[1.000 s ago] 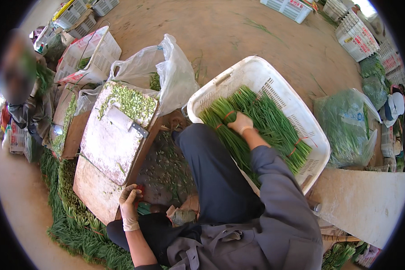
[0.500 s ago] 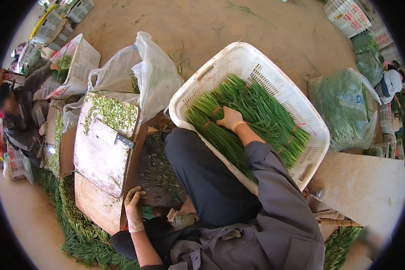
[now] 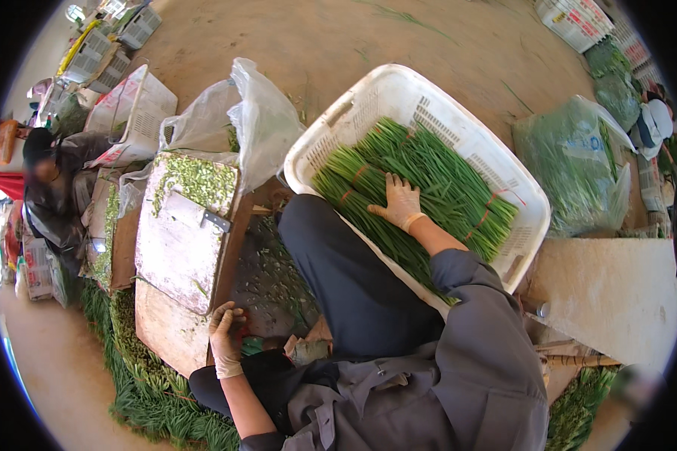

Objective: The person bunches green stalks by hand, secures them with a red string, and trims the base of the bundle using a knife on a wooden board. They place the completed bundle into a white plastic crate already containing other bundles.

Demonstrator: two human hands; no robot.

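1. Bundles of long green stalks (image 3: 451,180) lie side by side in a white crate (image 3: 390,84), pale cut ends toward its upper-left side and red bands (image 3: 359,173) around several.
2. Each bundle looks light and fairly firm at the banded stems, softer toward the leafy lengths, which would likely bruise or bend under a hard squeeze; damp leaves could slip (wetness cannot be judged here). The surest hold appears to be around the stems, just beside a band.
3. The gloved right hand (image 3: 399,201) rests on the bundles, fingers spread and gripping nothing.
4. The gloved left hand (image 3: 224,338), fingers loosely curled, is beside the board's lower edge; whether it holds the bit of red at its fingertips cannot be told.
5. Farther left, a cleaver (image 3: 216,221) lies on the chopped-green-strewn board (image 3: 177,252), near a clear plastic bag (image 3: 267,124).
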